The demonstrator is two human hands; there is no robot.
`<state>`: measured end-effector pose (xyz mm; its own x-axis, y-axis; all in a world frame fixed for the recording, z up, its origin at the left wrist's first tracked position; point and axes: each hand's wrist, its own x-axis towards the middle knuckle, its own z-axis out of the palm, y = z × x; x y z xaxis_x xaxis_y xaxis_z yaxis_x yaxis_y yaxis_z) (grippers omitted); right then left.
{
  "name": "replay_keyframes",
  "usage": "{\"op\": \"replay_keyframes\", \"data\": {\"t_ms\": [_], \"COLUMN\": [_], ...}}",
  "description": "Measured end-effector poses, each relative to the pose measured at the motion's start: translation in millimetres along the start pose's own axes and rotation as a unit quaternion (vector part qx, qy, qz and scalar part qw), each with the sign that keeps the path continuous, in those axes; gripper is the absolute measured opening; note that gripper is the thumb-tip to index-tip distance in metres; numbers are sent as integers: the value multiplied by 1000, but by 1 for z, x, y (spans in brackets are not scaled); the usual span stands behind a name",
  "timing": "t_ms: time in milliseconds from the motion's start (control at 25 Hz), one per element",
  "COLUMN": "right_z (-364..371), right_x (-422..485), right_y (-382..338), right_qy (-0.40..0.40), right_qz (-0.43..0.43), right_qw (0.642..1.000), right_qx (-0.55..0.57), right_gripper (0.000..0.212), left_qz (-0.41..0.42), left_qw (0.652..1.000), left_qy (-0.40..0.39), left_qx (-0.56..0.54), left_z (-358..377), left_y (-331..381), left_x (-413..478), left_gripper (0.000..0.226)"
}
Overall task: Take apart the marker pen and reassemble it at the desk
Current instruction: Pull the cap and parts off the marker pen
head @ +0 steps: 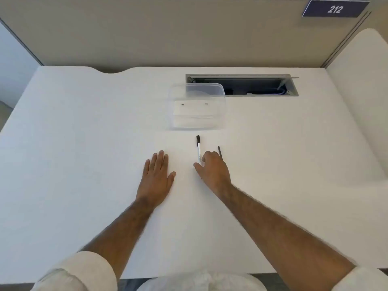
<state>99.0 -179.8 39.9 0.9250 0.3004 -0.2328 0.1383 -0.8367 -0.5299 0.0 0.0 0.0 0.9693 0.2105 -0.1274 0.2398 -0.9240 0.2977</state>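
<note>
A marker pen (198, 148) with a white barrel and a black cap lies on the white desk (84, 133), cap pointing away from me. My right hand (213, 170) rests over its near end, fingers curled, thumb and fingertips touching the barrel. A thin dark rod-like part (219, 151) lies just right of the hand, partly hidden behind the knuckles. My left hand (157, 175) lies flat on the desk to the left, fingers together, holding nothing.
A clear plastic container (197, 106) stands beyond the pen. Behind it an open cable hatch (241, 85) is cut into the desk. Beige partition walls enclose the back and right; a sign reads 212 (335, 9).
</note>
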Motion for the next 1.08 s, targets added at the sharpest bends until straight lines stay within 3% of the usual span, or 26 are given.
{"op": "replay_keyframes", "data": {"t_ms": [120,320,680,840,1080], "right_z": [4,5,5,1,-15], "right_x": [6,15,20,17,14], "right_y": [-5,-9,-8,-10,-10], "right_qy": [-45,-46,-24,-29,19], "right_qz": [43,88,108,75,-76], "right_qw": [996,994,994,996,994], "right_qx": [-69,-55,-23,-43,-77], "right_gripper": [34,13,17,13,10], "left_qz": [72,117,179,194,289], "left_qw": [997,993,981,975,946], "left_qy": [-10,22,78,108,107], "left_qx": [34,-12,-5,-7,101], "left_z": [-3,-16,-18,-20,-36], "left_y": [5,23,39,40,41], "left_x": [5,14,34,36,52], "left_gripper": [55,33,31,39,43]}}
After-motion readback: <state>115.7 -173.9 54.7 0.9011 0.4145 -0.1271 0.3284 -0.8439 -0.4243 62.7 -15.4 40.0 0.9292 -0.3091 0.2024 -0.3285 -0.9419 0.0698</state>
